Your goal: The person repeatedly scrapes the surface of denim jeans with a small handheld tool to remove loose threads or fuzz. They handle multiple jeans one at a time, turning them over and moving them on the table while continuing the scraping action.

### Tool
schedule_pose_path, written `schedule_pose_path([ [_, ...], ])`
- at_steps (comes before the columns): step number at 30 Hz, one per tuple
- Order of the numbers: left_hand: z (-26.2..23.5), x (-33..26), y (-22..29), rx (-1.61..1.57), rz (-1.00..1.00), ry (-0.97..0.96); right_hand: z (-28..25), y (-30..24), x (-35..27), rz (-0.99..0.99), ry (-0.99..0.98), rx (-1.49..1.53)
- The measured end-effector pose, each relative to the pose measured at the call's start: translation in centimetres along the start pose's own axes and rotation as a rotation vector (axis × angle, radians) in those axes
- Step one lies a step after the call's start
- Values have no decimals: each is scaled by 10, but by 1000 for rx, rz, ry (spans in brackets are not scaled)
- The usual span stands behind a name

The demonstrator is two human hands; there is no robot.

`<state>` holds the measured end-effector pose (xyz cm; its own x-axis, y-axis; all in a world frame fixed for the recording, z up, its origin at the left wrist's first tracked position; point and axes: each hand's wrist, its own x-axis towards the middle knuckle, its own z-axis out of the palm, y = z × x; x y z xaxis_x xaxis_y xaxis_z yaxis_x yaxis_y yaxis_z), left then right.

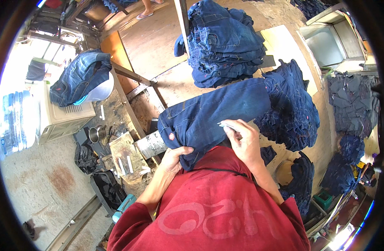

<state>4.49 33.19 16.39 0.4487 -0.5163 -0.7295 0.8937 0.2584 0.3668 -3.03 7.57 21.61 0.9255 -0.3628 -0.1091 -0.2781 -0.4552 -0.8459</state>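
A pair of dark blue jeans lies stretched over a board, the pale end of which sticks out at the left. My left hand grips the near edge of the jeans, thumb on top and fingers hidden beneath the cloth. Over the middle of the same jeans is my right hand, its thumb and fingertips pinched on a small pale piece with a narrow tip. Its kind is too small to make out. A red patch shows on the cloth near the left end.
Beyond the board stands a tall stack of folded jeans. More jeans hang in a heap at its right. Several white sticks and a metal cup rest on the bench to the left. Another pair drapes over a white tub.
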Motion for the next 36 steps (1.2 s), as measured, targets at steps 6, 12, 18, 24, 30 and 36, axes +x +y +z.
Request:
schedule_pose_path([
  [6, -2, -4, 11, 189, -34, 89, 24, -31, -8, -307, 42, -261],
  [12, -9, -7, 8, 243, -44, 92, 31, -40, -14, -276, 70, -607],
  [18, -15, -3, 3, 256, -35, 42, 28, -42, -13, -308, -1, -510],
  [24, -16, -5, 4, 246, -75, 32, 29, -39, -16, -345, -24, -553],
  [30, -8, -6, 7, 243, -77, 18, 25, -33, -11, -295, -27, -525],
  [36, -2, -9, 1, 173, 37, 73, 27, -42, 9, -303, 87, -419],
])
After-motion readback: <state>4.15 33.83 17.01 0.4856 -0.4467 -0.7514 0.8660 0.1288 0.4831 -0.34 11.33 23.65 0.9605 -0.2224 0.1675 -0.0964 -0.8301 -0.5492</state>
